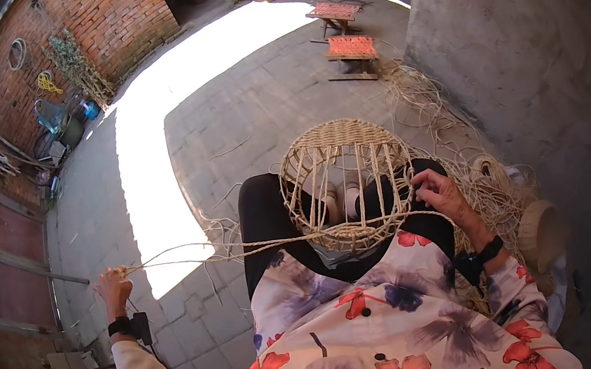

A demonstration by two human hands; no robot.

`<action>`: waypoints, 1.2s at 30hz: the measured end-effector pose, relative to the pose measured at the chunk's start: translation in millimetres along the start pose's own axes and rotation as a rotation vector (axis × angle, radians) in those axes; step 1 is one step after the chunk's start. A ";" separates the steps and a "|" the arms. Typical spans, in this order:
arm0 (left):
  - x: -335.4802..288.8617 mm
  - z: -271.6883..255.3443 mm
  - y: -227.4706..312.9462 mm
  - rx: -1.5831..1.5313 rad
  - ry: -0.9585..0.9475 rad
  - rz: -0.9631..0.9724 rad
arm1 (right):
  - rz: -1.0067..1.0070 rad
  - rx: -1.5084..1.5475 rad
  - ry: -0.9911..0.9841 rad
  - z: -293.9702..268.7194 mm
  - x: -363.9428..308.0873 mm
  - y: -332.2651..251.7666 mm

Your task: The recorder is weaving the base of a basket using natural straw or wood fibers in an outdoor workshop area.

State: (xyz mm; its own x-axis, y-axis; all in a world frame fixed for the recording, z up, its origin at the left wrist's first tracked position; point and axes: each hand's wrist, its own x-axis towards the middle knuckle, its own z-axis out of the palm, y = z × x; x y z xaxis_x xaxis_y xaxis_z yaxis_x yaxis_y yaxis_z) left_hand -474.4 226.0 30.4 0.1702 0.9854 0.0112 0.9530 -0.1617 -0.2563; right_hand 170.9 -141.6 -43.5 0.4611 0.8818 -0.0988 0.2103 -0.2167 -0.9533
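A round, half-woven rope basket (337,132) rests on my lap between my knees. Its far side is densely woven, while spaced strands cross its open middle. My left hand (114,288) is stretched far out to the left, its fingers closed on a straw-coloured rope (175,249). From there the rope runs in doubled lines over my thighs to the near edge of the basket. At the basket's right rim, my right hand (443,191) has its thumb and fingers curled against the weave, gripping the edge.
Loose rope (479,187) lies heaped at my right, beside a pale woven roll (539,228). Two low stools with red woven seats (351,47) stand ahead. A grey wall (518,37) rises on the right, a brick wall (103,22) at the far left. Stray strands lie on the paving.
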 end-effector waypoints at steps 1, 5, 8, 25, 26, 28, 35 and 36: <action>-12.5 -24.3 51.3 -0.046 0.006 0.188 | 0.005 -0.027 0.019 -1.6 -2.0 1.0; -66.1 -81.3 225.7 -0.682 -0.004 0.772 | 0.011 -0.025 -0.014 -0.7 -0.1 -4.2; -105.9 -78.4 305.8 -0.549 0.130 1.083 | -0.009 0.015 -0.035 1.3 1.9 1.5; -21.7 -22.4 125.6 -0.176 0.204 0.163 | 0.035 -0.008 -0.033 -2.7 2.0 -19.6; -27.7 -28.0 128.6 -0.174 0.278 0.283 | -0.007 -0.058 0.074 0.8 2.5 -22.1; -44.7 -60.0 170.6 -0.457 0.108 0.485 | -0.131 -0.154 0.165 26.0 1.8 -47.6; -99.1 -61.6 319.5 -0.926 0.154 0.946 | -0.579 -0.485 -0.279 127.4 15.7 -108.7; -99.7 -58.7 329.2 -0.906 0.144 0.972 | -0.581 -0.486 -0.282 132.1 17.5 -107.1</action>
State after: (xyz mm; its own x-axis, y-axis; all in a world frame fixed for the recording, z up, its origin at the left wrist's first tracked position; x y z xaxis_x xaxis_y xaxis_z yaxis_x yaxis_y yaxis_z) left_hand -162.9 71.4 1.6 0.8413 0.4448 0.3071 0.2497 -0.8237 0.5090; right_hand 42.6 -47.6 19.2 -0.0585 0.9681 0.2438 0.7306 0.2079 -0.6504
